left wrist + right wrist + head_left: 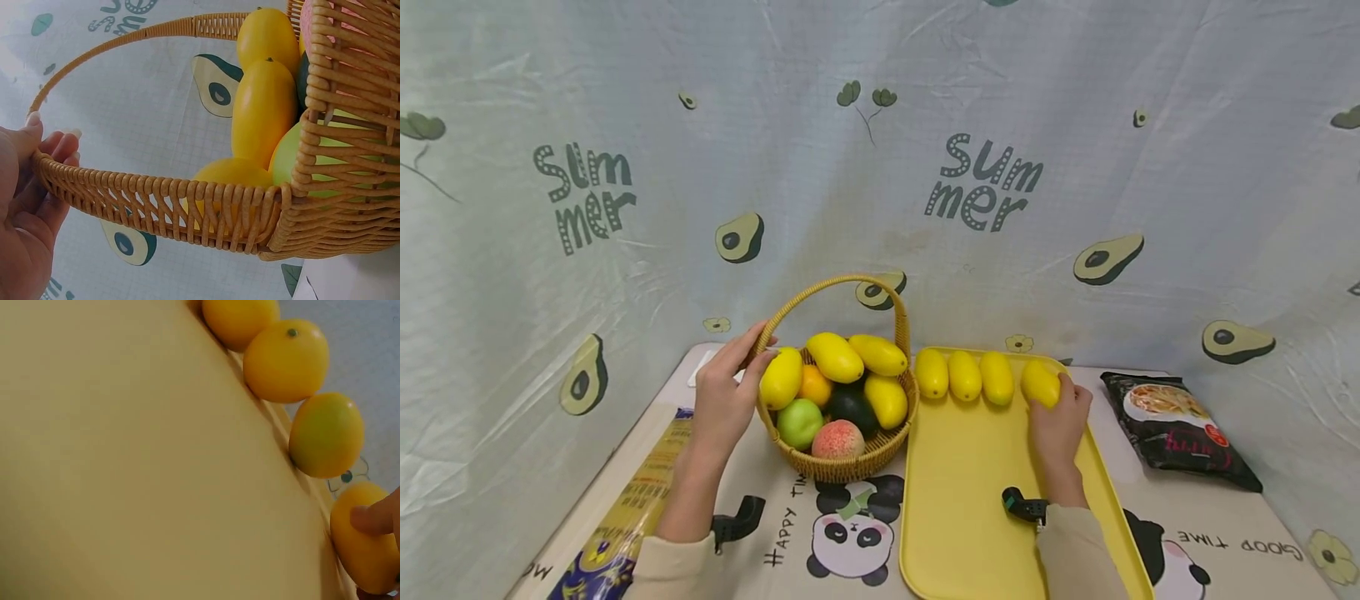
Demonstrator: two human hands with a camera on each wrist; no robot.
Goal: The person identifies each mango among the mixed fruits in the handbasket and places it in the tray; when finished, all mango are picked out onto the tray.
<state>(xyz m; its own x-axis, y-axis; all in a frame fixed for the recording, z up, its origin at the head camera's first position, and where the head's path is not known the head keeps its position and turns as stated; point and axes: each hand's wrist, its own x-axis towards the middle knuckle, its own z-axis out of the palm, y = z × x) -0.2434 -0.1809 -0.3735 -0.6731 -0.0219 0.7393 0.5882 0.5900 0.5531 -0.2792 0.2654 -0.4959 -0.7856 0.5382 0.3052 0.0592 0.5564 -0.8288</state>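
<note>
The right hand (1062, 427) grips a yellow mango (1039, 381) near the far right corner of the tray (970, 492), just right of three mangoes (966, 377), its long axis slightly aslant; the left hand (727, 387), farther away, holds the basket handle (838, 282)

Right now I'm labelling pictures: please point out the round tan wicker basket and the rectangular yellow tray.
Round tan wicker basket (842, 472), head view, its front wall.
Rectangular yellow tray (970, 475), head view, its bare floor.

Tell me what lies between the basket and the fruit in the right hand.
In the head view: three yellow fruits in a row at the far end of the tray.
</note>
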